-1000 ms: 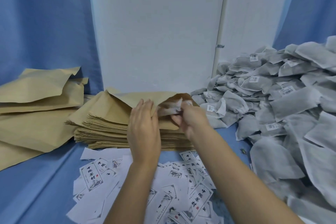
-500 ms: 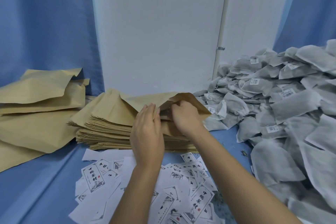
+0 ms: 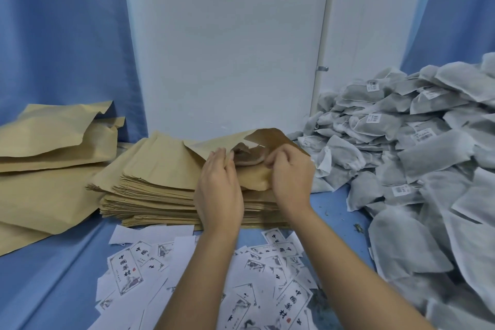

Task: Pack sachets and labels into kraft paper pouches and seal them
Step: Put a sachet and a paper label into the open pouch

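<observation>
A stack of flat kraft paper pouches [image 3: 150, 190] lies on the blue cloth in the middle. The top pouch [image 3: 214, 143] has its mouth lifted open. My left hand [image 3: 218, 190] holds the near edge of that mouth with the fingers fairly straight. My right hand [image 3: 290, 177] is curled at the opening, its fingers pinching the pouch's near right edge. Inside the mouth a pale sachet [image 3: 246, 158] shows, partly hidden by paper. Printed white labels [image 3: 126, 270] lie scattered in front.
A big heap of grey mesh sachets [image 3: 417, 169] fills the right side. Larger crumpled kraft sheets or bags [image 3: 45, 153] lie at the left. A white panel [image 3: 227, 48] and blue curtains stand behind. Small dried bits lie on the cloth [image 3: 359, 228].
My right hand pushed the sachet from outside the mouth into the top pouch, then drew back to the mouth's edge. The left hand stayed on the near edge of the opening.
</observation>
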`<move>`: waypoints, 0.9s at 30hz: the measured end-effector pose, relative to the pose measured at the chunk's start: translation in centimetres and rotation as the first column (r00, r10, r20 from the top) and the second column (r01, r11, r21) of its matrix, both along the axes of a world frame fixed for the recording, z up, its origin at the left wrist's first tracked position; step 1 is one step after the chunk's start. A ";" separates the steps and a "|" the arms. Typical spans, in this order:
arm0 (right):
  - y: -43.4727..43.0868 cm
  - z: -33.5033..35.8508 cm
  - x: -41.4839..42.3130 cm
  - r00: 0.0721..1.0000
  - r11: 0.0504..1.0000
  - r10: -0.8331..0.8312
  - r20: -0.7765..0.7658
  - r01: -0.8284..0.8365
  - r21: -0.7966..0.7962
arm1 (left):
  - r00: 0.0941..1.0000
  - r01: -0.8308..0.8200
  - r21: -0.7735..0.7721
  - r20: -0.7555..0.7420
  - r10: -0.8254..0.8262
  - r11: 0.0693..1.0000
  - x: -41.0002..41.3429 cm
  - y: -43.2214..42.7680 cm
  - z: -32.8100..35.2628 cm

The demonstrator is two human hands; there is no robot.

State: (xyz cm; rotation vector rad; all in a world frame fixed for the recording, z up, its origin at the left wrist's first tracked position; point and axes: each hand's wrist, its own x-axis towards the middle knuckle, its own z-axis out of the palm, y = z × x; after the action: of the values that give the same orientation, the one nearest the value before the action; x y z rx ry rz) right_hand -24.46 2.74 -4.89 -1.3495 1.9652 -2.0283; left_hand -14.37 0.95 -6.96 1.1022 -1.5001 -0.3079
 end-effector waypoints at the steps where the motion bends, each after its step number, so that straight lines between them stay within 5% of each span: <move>1: 0.0 -0.5 -1.0 0.995 0.996 -0.067 0.071 0.071 -0.052 | 1.000 0.000 0.006 -0.011 0.000 1.000 -0.3 -0.4 0.2; 4: -0.4 -2.6 -4.1 0.952 0.977 -0.194 0.238 0.208 -0.038 | 0.999 0.000 -0.005 -0.032 -0.001 1.000 -1.4 -1.2 0.6; 9: -2.5 -6.6 -10.2 0.969 0.917 -0.219 0.116 0.164 0.365 | 0.996 0.005 -0.015 -0.091 -0.006 1.000 -3.2 -2.3 0.1; 14: -5.0 -6.6 -14.4 0.986 0.866 -0.151 0.072 0.096 0.491 | 0.991 0.011 -0.042 -0.135 -0.016 0.999 -4.2 -3.4 -0.3; 18: -5.6 -6.2 -15.6 0.922 0.903 -0.016 0.387 -0.153 0.401 | 0.986 0.015 -0.031 -0.163 -0.019 0.999 -4.6 -3.9 -0.8; 21: -5.3 -6.7 -15.7 0.857 0.980 -0.102 0.505 0.001 0.197 | 0.986 0.014 -0.038 -0.168 -0.020 0.999 -4.6 -3.9 -1.0; 25: -4.5 -7.8 -14.7 0.863 0.958 -0.280 0.420 0.227 0.173 | 0.978 0.018 -0.019 -0.206 -0.021 1.000 -4.6 -3.9 -1.1; 27: -4.2 -8.2 -14.6 0.910 0.917 -0.348 0.224 0.280 0.284 | 0.977 0.016 -0.022 -0.211 -0.020 1.000 -4.5 -3.8 -1.2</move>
State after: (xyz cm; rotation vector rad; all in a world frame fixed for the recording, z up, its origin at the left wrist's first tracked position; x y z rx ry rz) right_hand -39.07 -1.49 -13.11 -0.6968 2.3227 -1.8701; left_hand -18.87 -2.82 -8.17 1.0075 -1.3222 -0.4095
